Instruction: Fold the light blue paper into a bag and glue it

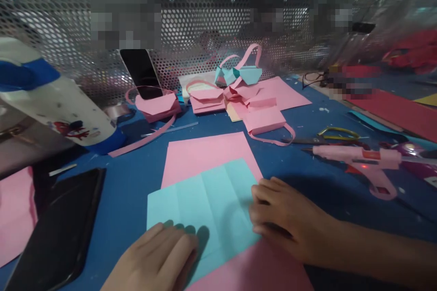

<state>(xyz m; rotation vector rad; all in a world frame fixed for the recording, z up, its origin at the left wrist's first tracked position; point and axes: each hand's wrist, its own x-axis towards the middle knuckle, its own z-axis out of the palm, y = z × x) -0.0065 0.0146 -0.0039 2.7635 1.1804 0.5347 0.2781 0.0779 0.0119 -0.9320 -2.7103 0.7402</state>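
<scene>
A light blue sheet of paper (208, 213) with parallel creases lies at a slant over a larger pink sheet (205, 154) on the blue table. At the blue sheet's lower left edge, my left hand (160, 254) is closed over the paper, its fingers bent and its fingertips hidden. My right hand (280, 213) holds the sheet's right edge with curled fingers. Part of the pink sheet shows beyond the blue one, and part below it.
Small pink paper bags (159, 104) and a blue paper bag (247, 75) stand at the back, beside a leaning phone (141, 72). A bottle (64, 100) and black tray (58, 227) are left. Right lie a pink glue gun (358, 159) and yellow-handled scissors (337, 133).
</scene>
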